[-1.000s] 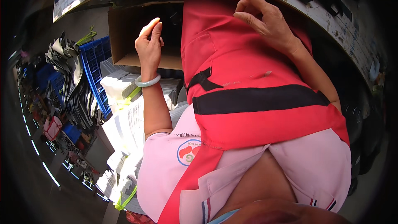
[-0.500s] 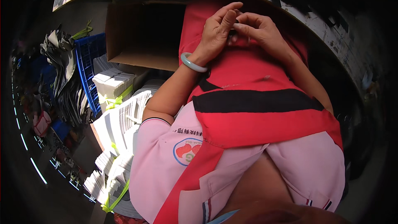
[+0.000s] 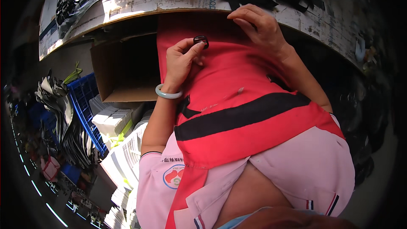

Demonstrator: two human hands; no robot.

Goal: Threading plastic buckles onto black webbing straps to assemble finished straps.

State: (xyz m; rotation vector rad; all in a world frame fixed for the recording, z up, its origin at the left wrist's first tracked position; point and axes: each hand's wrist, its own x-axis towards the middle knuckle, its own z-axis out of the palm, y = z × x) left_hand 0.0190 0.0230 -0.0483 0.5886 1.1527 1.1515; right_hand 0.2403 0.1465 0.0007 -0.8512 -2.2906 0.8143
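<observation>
Between the thumb and forefinger of my left hand [image 3: 180, 61] is a small glossy black loop-shaped piece, perhaps a buckle [image 3: 201, 41]. That hand is above my lap, over the red apron [image 3: 224, 68], and a pale bangle [image 3: 168, 92] circles its wrist. My right hand [image 3: 263, 29] is raised apart from it, at the near edge of the table. Its fingers are loosely bent and I see nothing in them. Black straps [image 3: 296, 2] lie on the tabletop just beyond this hand.
The worn white table [image 3: 169, 3] curves across the far side, with a clear bag of black parts [image 3: 78, 2] at its left. Below its edge stands an open cardboard box [image 3: 123, 95]. Further left are a blue crate [image 3: 87, 106] and tied white stacks [image 3: 112, 121].
My hands have come apart. The left, keeping the black piece, has moved left and nearer; the right has gone toward the table edge. The view has shifted, showing more tabletop.
</observation>
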